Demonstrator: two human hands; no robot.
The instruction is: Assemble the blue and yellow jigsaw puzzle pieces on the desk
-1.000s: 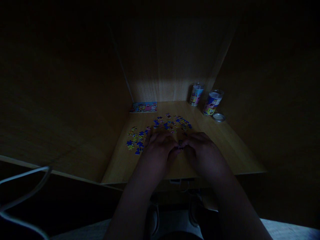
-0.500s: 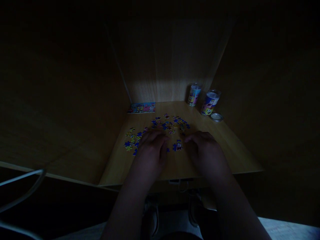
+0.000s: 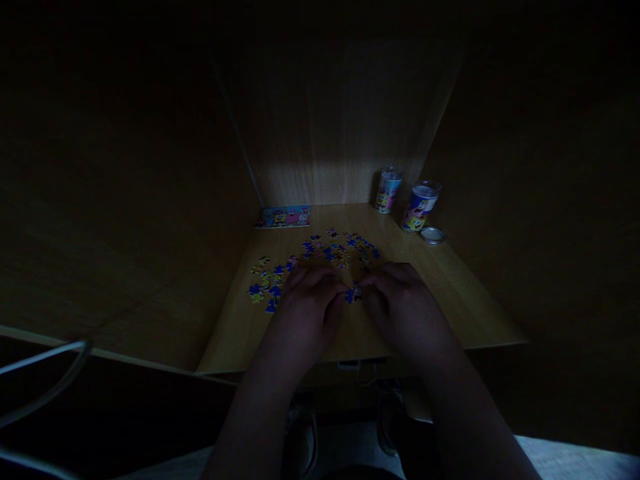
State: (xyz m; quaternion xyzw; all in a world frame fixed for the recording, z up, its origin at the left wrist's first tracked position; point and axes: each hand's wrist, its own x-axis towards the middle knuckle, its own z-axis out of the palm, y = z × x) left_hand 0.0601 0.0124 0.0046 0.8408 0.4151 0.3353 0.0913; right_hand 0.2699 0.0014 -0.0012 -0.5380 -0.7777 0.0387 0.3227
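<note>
Where fingertips meet, left hand (image 3: 311, 298) and right hand (image 3: 400, 300) pinch puzzle pieces (image 3: 354, 293); labels unreadable.

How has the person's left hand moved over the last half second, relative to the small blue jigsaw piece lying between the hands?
Yes. The left hand has shifted right, closing the gap to the small blue jigsaw piece; its fingertips now meet it opposite the right hand.

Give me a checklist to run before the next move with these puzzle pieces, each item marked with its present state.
1. Both hands on the desk: ok, left hand and right hand meet there.
2. Puzzle piece between the fingertips: ok, though grip cannot tell.
3. Loose pieces within reach: ok.
4. Reference picture visible: ok, at the back left.
5. Two tubes upright, away from hands: ok.
6. Lighting: not ok, very dim.
</note>
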